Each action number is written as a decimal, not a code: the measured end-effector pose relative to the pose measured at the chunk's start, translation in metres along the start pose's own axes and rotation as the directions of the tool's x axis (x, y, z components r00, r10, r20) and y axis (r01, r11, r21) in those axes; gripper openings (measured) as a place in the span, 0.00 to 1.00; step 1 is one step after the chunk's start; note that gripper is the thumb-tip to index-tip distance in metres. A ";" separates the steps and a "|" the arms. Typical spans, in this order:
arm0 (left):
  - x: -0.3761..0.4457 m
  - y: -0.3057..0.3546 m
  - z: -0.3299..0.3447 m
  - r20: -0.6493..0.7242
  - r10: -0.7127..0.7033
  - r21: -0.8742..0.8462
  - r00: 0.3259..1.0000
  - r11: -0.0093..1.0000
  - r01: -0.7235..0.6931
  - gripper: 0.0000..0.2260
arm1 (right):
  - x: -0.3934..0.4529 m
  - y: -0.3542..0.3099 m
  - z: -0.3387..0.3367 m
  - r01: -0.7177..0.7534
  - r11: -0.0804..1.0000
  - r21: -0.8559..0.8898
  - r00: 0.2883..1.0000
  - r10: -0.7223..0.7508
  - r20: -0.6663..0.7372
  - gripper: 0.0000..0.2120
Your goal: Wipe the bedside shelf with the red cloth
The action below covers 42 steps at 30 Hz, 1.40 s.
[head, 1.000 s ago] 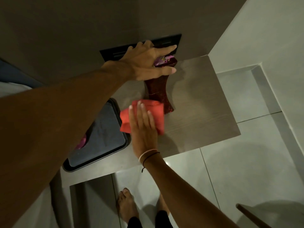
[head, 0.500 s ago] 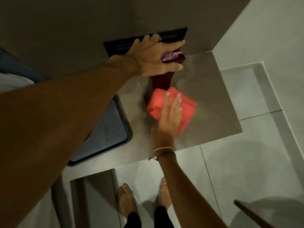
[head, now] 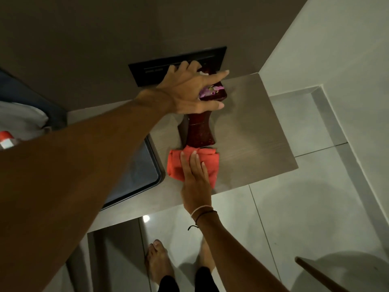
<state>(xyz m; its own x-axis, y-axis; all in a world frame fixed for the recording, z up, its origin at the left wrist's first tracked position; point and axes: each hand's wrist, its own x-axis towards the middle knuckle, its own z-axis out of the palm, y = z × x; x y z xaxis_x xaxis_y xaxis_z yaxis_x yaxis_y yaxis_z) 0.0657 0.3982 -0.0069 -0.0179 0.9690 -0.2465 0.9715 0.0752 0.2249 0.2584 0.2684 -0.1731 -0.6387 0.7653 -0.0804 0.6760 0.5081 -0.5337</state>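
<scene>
The left hand [head: 187, 91] is spread wide over the mouth of the tall dark red waisted vase [head: 201, 131], its fingers [head: 216, 75] fanned out and its thumb against the rim, steadying it rather than wrapping it (purple petals show just under the palm). The right hand [head: 194, 175] lies flat, fingers [head: 192, 163] straight and close together, pressing the folded red cloth [head: 179, 165] down on the pale wood-grain bedside shelf [head: 252, 127]; nothing is clenched. The cloth sits just below the vase's foot, touching it or nearly so, under and to the left of those fingers. A dark grey rounded tray [head: 139, 175] lies further left. Half a second ago the cloth was off to the right of the vase's foot; it has swept back left.
</scene>
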 end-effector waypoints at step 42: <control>-0.202 -0.016 0.089 0.311 -0.831 -0.824 0.461 0.006 0.567 0.19 | 0.118 -0.124 -0.072 -0.242 0.931 0.272 0.827 0.051 0.560 0.35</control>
